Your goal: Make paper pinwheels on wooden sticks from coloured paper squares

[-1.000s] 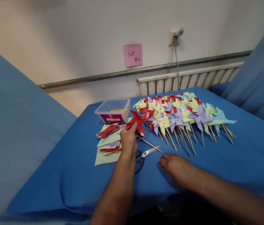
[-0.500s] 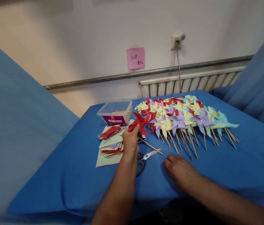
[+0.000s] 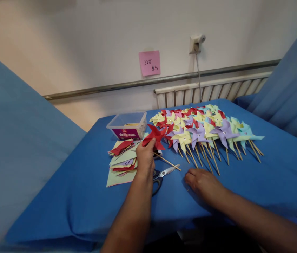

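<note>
My left hand (image 3: 145,156) is closed on a red paper pinwheel (image 3: 157,137), whose thin wooden stick slants down to the right over the scissors. The scissors (image 3: 161,174) lie partly spread on the blue cloth, their dark handles beside my left wrist. My right hand (image 3: 201,181) rests low on the cloth, right of the blades, with its fingers curled and pressed together. Whatever those fingertips may hold is hidden. Just below them is a tiny light speck (image 3: 187,190). Finished pinwheels (image 3: 198,135) in yellow, purple, red and green lie in rows beyond my right hand.
Left of my left hand lie stacked coloured paper pieces (image 3: 123,163). Behind them stands a clear plastic box (image 3: 127,126) with sticks inside. Blue cloth covers the table (image 3: 85,196). A radiator (image 3: 211,89) and a pipe (image 3: 127,85) run along the wall.
My right hand has shifted slightly and its fingers have turned on the cloth, exposing a tiny speck. My left hand keeps the red pinwheel almost still. The whole view has shifted a little.
</note>
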The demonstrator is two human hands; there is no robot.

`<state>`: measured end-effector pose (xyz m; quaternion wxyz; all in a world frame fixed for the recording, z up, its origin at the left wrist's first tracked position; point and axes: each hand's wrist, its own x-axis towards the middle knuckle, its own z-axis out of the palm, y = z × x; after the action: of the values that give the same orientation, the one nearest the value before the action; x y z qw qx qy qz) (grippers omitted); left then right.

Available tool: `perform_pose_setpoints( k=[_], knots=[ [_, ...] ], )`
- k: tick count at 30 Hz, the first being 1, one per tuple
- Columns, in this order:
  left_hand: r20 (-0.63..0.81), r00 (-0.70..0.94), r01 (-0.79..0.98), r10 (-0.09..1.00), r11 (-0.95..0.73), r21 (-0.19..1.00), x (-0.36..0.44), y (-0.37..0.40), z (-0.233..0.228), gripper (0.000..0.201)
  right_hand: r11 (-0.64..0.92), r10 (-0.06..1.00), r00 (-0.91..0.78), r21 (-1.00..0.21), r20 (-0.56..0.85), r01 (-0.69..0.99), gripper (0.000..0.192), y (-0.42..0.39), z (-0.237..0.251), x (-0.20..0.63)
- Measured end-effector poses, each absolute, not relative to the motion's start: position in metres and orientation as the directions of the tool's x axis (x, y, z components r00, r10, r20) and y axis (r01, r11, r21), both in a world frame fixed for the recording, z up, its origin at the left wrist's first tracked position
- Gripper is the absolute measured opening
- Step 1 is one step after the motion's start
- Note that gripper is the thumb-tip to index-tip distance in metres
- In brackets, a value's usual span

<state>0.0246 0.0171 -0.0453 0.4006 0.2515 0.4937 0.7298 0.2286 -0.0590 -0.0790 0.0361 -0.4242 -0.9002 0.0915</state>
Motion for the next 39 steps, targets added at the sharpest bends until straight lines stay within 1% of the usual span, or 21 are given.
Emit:
perform_pose_setpoints(
  k=[3, 5, 7, 8, 10, 13, 14, 16, 18, 19, 21, 23, 29, 32, 39],
  knots=[
    [-0.032, -0.543, -0.351, 0.839, -0.193, 0.916, 0.026, 0.016, -0.044, 0.027, 0.632, 0.767, -0.641, -0.176, 0.008, 0.754, 0.017, -0.063, -0.082, 0.229],
    [-0.028, -0.541, -0.344, 0.841, -0.192, 0.919, 0.026, 0.016, -0.044, 0.028, 0.620, 0.779, -0.627, -0.195, 0.033, 0.760, 0.018, -0.065, -0.085, 0.230],
    [-0.027, -0.541, -0.336, 0.841, -0.187, 0.923, 0.026, 0.016, -0.044, 0.029, 0.596, 0.797, -0.602, -0.240, 0.059, 0.766, 0.019, -0.066, -0.088, 0.231],
    [-0.029, -0.541, -0.335, 0.841, -0.184, 0.924, 0.026, 0.016, -0.044, 0.029, 0.583, 0.806, -0.588, -0.276, 0.072, 0.764, 0.019, -0.066, -0.089, 0.231],
    [-0.033, -0.539, -0.334, 0.842, -0.177, 0.926, 0.025, 0.017, -0.045, 0.030, 0.559, 0.818, -0.565, -0.391, 0.113, 0.731, 0.019, -0.064, -0.088, 0.231],
    [-0.026, -0.525, -0.313, 0.851, -0.165, 0.935, 0.024, 0.016, -0.047, 0.032, 0.533, 0.830, -0.502, -0.610, 0.244, 0.586, 0.017, -0.053, -0.076, 0.222],
    [-0.021, -0.518, -0.304, 0.855, -0.161, 0.939, 0.024, 0.016, -0.048, 0.032, 0.528, 0.838, -0.453, -0.665, 0.305, 0.528, 0.016, -0.047, -0.069, 0.215],
    [-0.009, -0.509, -0.287, 0.861, -0.160, 0.944, 0.023, 0.016, -0.049, 0.033, 0.532, 0.844, -0.335, -0.729, 0.418, 0.430, 0.012, -0.031, -0.056, 0.197],
    [0.004, -0.511, -0.276, 0.859, -0.168, 0.946, 0.022, 0.016, -0.049, 0.032, 0.496, 0.868, -0.175, -0.798, 0.464, 0.344, 0.010, -0.012, -0.047, 0.175],
    [0.009, -0.513, -0.273, 0.858, -0.173, 0.946, 0.022, 0.016, -0.048, 0.031, 0.483, 0.875, -0.124, -0.818, 0.469, 0.312, 0.010, -0.004, -0.045, 0.165],
    [0.010, -0.511, -0.276, 0.860, -0.175, 0.945, 0.021, 0.016, -0.047, 0.031, 0.479, 0.875, -0.067, -0.836, 0.480, 0.267, 0.011, 0.010, -0.045, 0.149],
    [0.001, -0.502, -0.288, 0.865, -0.169, 0.943, 0.021, 0.015, -0.046, 0.030, 0.486, 0.870, -0.045, -0.837, 0.492, 0.250, 0.010, 0.018, -0.049, 0.139],
    [-0.017, -0.464, -0.281, 0.886, -0.129, 0.951, 0.025, 0.011, -0.045, 0.029, 0.466, 0.876, 0.011, -0.854, 0.481, 0.231, 0.011, 0.025, -0.061, 0.138],
    [-0.006, -0.445, -0.258, 0.896, -0.122, 0.959, 0.027, 0.009, -0.045, 0.030, 0.460, 0.878, 0.032, -0.861, 0.477, 0.218, 0.012, 0.026, -0.062, 0.141],
    [0.021, -0.426, -0.207, 0.904, -0.120, 0.971, 0.030, 0.006, -0.044, 0.029, 0.503, 0.852, 0.046, -0.840, 0.521, 0.203, 0.012, 0.024, -0.064, 0.145]
  ],
)
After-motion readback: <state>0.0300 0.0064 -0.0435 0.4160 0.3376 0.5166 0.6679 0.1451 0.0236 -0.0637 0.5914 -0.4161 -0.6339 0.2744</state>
